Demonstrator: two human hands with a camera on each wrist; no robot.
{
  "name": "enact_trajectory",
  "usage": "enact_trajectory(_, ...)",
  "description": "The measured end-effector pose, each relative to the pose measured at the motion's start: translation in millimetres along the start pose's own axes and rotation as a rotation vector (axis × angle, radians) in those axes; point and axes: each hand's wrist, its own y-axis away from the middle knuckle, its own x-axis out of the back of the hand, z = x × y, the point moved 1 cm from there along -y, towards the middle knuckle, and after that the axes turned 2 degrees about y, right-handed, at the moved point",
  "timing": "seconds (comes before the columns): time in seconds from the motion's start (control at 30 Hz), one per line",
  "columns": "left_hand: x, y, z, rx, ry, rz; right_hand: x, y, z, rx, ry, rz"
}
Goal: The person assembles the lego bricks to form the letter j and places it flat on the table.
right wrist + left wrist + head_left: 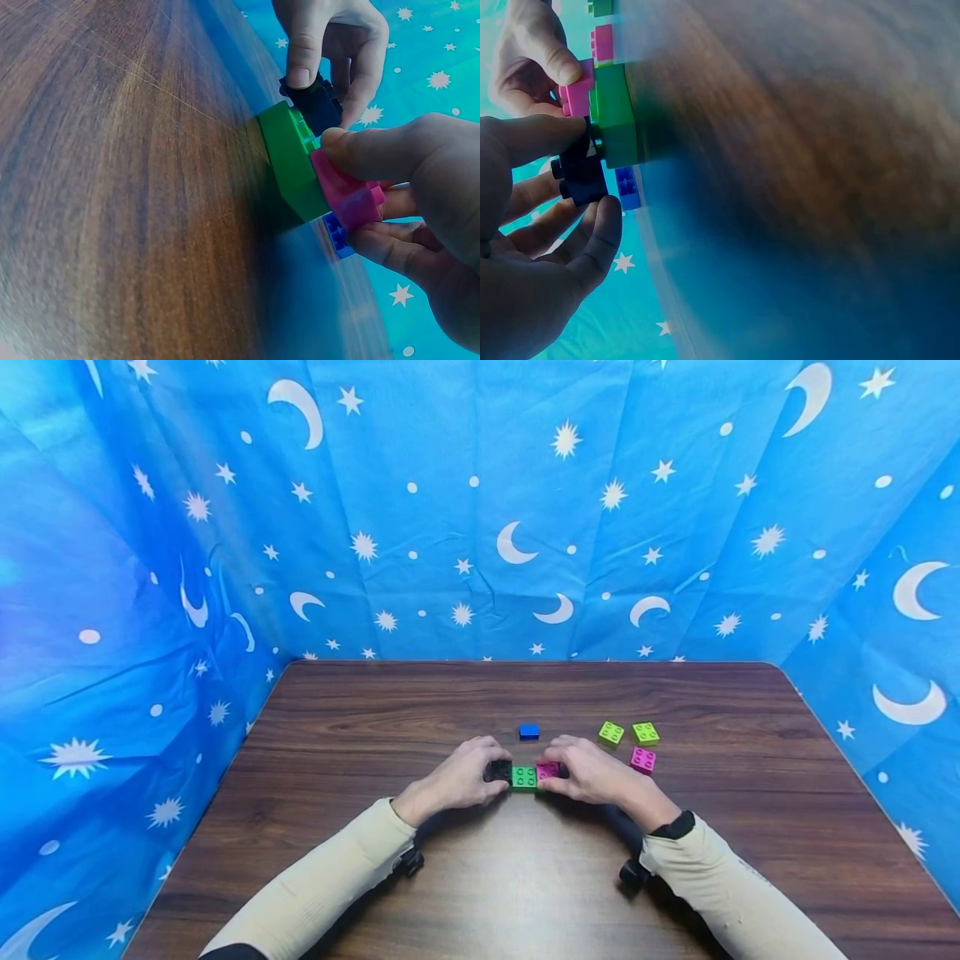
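Between my hands a long green brick (524, 777) lies on the table, studs up. My left hand (465, 772) pinches a black brick (585, 180) over one end of it. In the right wrist view that black brick (316, 105) is tilted against the green studs. At the green brick's other end, my right hand (592, 770) holds a pink brick (346, 191) between thumb and fingers. The pink brick (579, 91) sits at the green studs in the left wrist view. The middle of the green top shows between the two bricks.
A blue brick (529, 732) lies just beyond my hands. To the right are two lime-green bricks (611, 732) and another pink brick (642, 760). A blue curtain (450, 510) with moons and stars surrounds the back and sides of the wooden table (360, 710).
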Motion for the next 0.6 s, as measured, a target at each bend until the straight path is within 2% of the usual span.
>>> enact_trajectory(0.6,1.5,-2.9,5.4,0.018,-0.043,-0.027,0.8,-1.4,1.4,0.008,0.000,0.004)
